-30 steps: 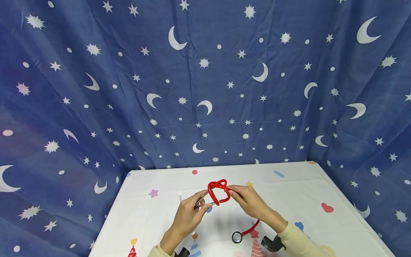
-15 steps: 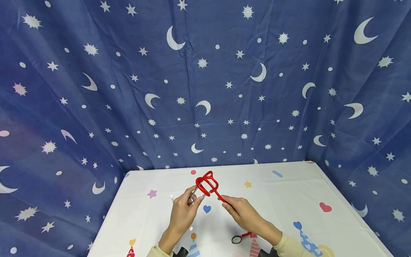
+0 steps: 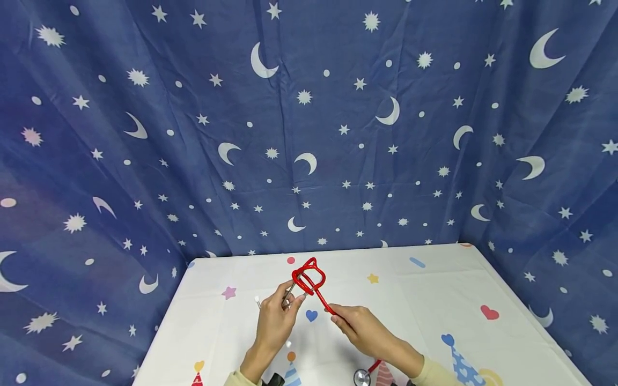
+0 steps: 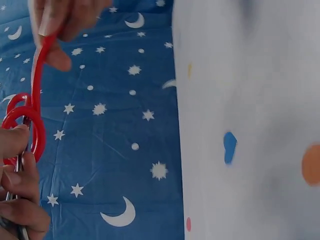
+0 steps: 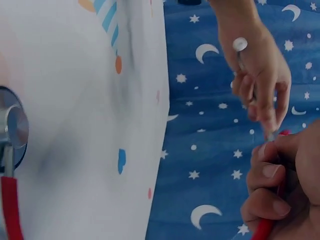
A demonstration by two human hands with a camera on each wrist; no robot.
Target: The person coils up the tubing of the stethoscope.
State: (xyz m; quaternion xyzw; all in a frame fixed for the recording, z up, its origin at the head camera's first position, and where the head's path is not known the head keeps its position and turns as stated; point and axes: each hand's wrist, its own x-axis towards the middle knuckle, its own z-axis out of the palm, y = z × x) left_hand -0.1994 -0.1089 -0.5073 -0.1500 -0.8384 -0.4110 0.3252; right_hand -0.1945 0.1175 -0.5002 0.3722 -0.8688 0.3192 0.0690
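A stethoscope with red tubing (image 3: 322,279) is held up over the table between both hands. Its tubing is looped on itself near the metal ear tubes. My left hand (image 3: 276,321) grips those ear tubes, and a white ear tip (image 5: 240,44) sticks out past the hand in the right wrist view. My right hand (image 3: 359,328) holds the single red tube, which runs taut from the loops to its fingers. Below the right forearm hangs the round chest piece (image 3: 362,377), large at the left edge of the right wrist view.
A white table cover (image 3: 410,300) printed with hearts, stars and party hats lies under the hands. Behind it hangs a blue curtain (image 3: 309,139) with moons and stars. Black wrist straps (image 3: 276,379) show near the sleeves.
Both hands have moved left with the stethoscope. My right hand has drawn down and away from the loops, stretching a length of red tube between. The chest piece swings lower.
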